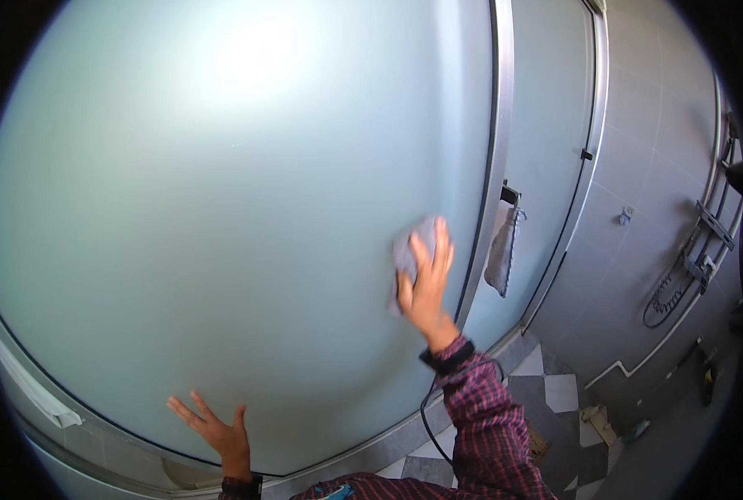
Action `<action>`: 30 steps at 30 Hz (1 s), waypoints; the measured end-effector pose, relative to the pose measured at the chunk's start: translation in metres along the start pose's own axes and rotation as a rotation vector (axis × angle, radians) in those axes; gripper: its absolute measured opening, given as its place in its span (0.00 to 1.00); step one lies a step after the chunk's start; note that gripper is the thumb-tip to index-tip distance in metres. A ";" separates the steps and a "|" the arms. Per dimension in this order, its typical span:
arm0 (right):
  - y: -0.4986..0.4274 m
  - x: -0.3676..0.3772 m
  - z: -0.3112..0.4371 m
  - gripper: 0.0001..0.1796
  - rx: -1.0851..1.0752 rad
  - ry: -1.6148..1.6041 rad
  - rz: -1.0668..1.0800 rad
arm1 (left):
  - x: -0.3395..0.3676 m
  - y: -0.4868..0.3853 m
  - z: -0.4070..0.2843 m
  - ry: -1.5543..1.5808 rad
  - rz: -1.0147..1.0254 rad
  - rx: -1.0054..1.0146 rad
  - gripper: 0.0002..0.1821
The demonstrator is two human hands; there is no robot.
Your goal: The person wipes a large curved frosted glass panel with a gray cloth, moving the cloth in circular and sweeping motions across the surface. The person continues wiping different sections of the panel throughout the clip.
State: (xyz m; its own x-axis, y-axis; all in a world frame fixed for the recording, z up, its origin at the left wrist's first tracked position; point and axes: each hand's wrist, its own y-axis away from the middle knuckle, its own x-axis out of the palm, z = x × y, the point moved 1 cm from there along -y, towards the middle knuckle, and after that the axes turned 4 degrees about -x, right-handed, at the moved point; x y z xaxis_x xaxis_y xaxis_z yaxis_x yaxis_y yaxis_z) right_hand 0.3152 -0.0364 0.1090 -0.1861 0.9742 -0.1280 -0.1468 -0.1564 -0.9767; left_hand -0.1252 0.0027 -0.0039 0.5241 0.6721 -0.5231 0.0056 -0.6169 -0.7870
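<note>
A large frosted glass panel (252, 250) fills most of the head view. My right hand (427, 275) presses a grey cloth (405, 253) against it, near the panel's right metal frame (496, 119). The fingers spread over the cloth, and part of it sticks out to the left of them. At the lower left my left hand (218, 431) holds nothing; its fingers are apart in front of the glass. Whether the left fingers touch the pane cannot be told.
Right of the frame, a grey cloth pouch (502, 256) hangs from a dark door handle (509, 192). Pipes and a coiled hose (665, 297) run along the tiled wall (627, 125). A black cable (426, 419) loops by my right sleeve. Cardboard (598, 424) lies on the checkered floor (562, 392).
</note>
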 end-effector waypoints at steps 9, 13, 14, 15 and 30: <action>-0.097 -0.022 -0.047 0.35 -0.113 0.012 -0.126 | -0.001 0.002 0.002 -0.056 -0.020 0.015 0.62; 0.024 -0.018 -0.057 0.36 0.054 0.073 -0.035 | 0.001 0.001 0.004 -0.045 -0.028 0.027 0.61; 0.056 -0.017 -0.053 0.36 0.071 0.072 0.002 | 0.002 0.001 0.004 -0.041 -0.029 0.025 0.61; 0.082 -0.017 -0.051 0.36 0.123 0.062 0.031 | 0.002 0.001 0.004 -0.018 -0.033 0.017 0.60; -0.140 -0.002 0.012 0.31 -0.112 -0.058 -0.256 | -0.002 0.001 0.003 0.055 -0.064 0.046 0.61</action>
State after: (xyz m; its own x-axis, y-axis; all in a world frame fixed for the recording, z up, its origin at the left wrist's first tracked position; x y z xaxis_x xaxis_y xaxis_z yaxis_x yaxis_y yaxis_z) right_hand 0.3242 -0.0185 0.2481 -0.2125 0.9682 0.1323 -0.0886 0.1158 -0.9893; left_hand -0.1289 0.0024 -0.0046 0.5696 0.6856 -0.4534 0.0022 -0.5528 -0.8333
